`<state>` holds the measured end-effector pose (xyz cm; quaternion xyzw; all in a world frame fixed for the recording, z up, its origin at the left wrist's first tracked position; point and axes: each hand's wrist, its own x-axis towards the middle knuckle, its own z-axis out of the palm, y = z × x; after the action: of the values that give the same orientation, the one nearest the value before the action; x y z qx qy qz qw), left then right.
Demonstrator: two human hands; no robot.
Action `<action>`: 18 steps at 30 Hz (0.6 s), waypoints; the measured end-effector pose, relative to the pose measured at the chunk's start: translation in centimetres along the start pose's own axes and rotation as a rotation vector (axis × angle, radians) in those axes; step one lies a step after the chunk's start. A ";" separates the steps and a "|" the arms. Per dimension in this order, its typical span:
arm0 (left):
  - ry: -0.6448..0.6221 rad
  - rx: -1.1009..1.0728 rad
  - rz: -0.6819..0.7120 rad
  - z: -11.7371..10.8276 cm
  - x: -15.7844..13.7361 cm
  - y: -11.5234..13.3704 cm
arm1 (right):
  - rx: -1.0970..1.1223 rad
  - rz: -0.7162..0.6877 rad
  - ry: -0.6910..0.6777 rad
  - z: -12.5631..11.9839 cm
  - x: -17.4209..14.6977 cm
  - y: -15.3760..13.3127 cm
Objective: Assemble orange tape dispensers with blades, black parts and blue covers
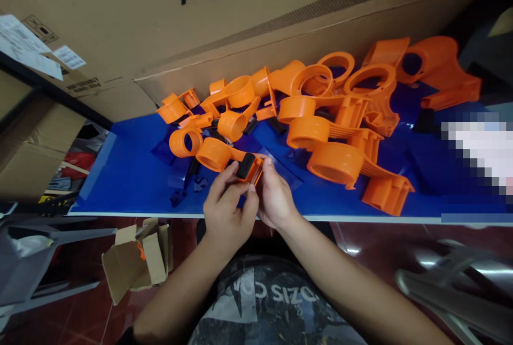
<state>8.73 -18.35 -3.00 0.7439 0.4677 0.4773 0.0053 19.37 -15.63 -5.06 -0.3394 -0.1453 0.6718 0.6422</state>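
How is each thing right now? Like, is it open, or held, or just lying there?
Left hand: fingers bent, gripping the orange holder
Right hand: gripping the orange holder's other side
Orange holder: held, unfinished or not unclear
Black block: against the orange holder
Other orange holders: loose, on the blue table
Small cardboard box: open
Big AUX box: upright

Dispensers (336,163) on table (120,174), carton (132,24) behind (box (122,267) below)

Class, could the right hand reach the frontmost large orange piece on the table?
Likely yes: nothing visible blocks its way to the frontmost large orange piece, though the right hand helps hold a smaller orange piece.
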 end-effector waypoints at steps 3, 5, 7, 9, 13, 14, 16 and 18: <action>-0.005 -0.008 -0.003 -0.1 0.0 0.0 | 0.000 0.000 -0.015 0.1 0.0 -0.1; -0.006 -0.016 -0.005 -0.1 -0.1 0.0 | -0.008 0.004 -0.021 0.1 0.0 -0.2; -0.028 -0.014 0.005 -0.1 -0.2 -0.1 | -0.030 -0.002 -0.011 0.1 0.0 -0.3; -0.068 -0.006 0.031 0.0 -0.4 -0.3 | -0.073 -0.014 0.008 0.0 0.0 -0.3; -0.125 0.007 0.069 0.0 -0.6 -0.6 | -0.144 -0.007 0.025 0.0 -0.1 -0.5; -0.131 0.010 0.072 0.0 -0.7 -0.7 | -0.144 -0.004 0.024 0.0 -0.1 -0.5; -0.143 0.014 0.072 0.0 -0.7 -0.8 | -0.127 -0.003 0.019 0.1 -0.2 -0.5; -0.156 0.017 0.068 -0.1 -0.8 -0.9 | -0.106 0.010 0.022 0.1 -0.2 -0.6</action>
<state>7.94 -18.43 -3.92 0.7944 0.4442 0.4139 0.0193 19.71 -15.72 -4.54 -0.3809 -0.1717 0.6627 0.6214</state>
